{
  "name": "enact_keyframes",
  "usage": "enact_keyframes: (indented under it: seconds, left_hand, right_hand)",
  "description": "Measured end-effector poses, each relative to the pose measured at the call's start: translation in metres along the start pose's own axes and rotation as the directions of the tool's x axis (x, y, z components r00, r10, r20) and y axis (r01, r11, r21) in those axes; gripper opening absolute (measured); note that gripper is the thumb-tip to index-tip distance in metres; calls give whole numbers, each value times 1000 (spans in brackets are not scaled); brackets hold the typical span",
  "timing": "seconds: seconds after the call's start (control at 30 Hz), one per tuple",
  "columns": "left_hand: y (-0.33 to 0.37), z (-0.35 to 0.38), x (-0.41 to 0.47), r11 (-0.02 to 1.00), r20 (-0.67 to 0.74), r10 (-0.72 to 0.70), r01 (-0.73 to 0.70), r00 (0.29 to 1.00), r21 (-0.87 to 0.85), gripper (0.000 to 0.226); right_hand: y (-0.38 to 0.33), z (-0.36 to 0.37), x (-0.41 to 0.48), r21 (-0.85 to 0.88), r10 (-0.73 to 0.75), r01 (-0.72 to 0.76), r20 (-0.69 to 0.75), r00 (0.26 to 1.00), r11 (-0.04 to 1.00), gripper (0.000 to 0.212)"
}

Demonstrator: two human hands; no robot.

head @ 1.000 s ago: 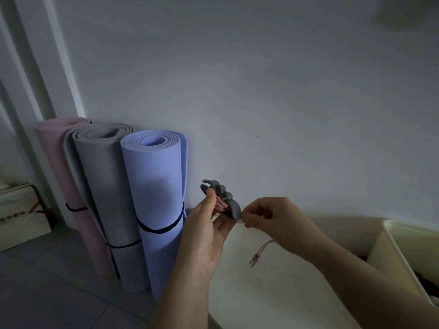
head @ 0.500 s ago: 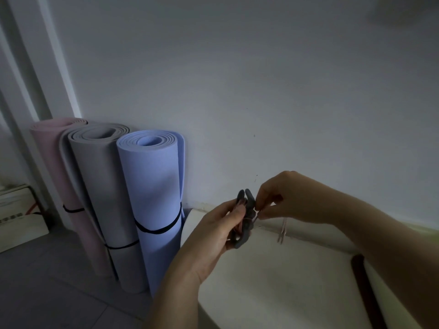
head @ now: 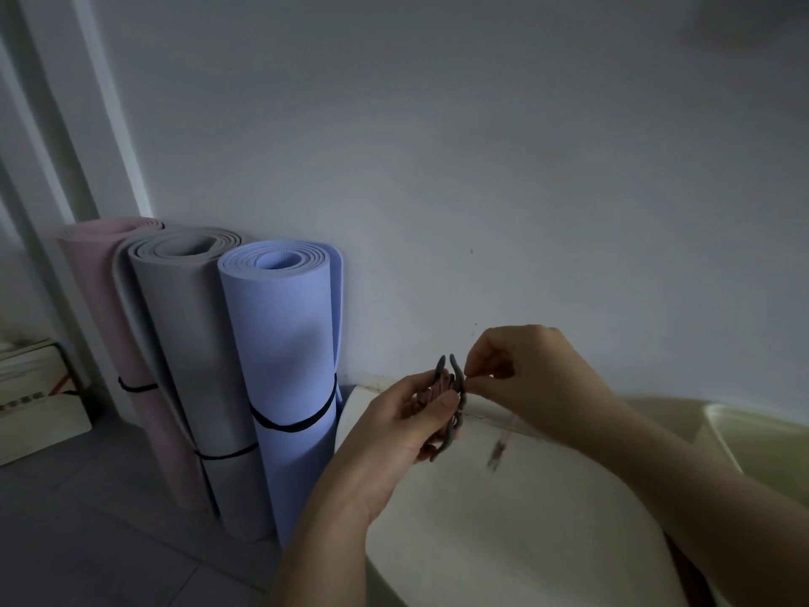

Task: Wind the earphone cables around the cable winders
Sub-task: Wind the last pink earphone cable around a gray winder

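Our left hand (head: pixel 405 431) grips the cable winder (head: pixel 458 383); our right hand (head: pixel 529 378) pinches the earphone cable (head: pixel 437 391) beside it. Slack there (a short tail dangles) could unspool the turns.

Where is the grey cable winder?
The cable winder sits low and centre in the head view, held in the left hand, with the right hand pinching the pink cable at its right edge.

— What stands by the wall (head: pixel 481 146)?
— Three rolled mats, standing up side by side: a pink mat (head: pixel 87 256), a grey mat (head: pixel 184 322) and a blue mat (head: pixel 284 343). Each has a black band (head: pixel 289 424) round it.
— And on the right?
— A white table (head: pixel 503 519), with a pale tub (head: pixel 753 435) near it.
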State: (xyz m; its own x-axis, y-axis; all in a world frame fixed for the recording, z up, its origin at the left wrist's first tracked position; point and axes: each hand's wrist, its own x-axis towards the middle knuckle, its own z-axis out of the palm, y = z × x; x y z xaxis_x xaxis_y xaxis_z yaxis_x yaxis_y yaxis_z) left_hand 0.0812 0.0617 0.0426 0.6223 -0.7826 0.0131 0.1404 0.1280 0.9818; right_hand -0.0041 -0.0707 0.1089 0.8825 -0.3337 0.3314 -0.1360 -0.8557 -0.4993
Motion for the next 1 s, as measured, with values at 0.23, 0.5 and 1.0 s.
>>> enact_keyframes:
  seconds: [0.23,0.5,1.0]
  left_hand:
    - [-1,-2,-1,999,-27,35,-34,999,41,14]
    - [-3,5,1,961,-126,231,-207,965,183,28]
    - [-4,14,1,959,-238,280,-259,930,118,39]
  right_hand:
    - [2,10,-7,-156,-191,178,-68,979,972,15]
    - [2,8,3,534,301,-293,75,951,793,12]
    - [0,7,5,334,-24,23,-1,1000,942,21]
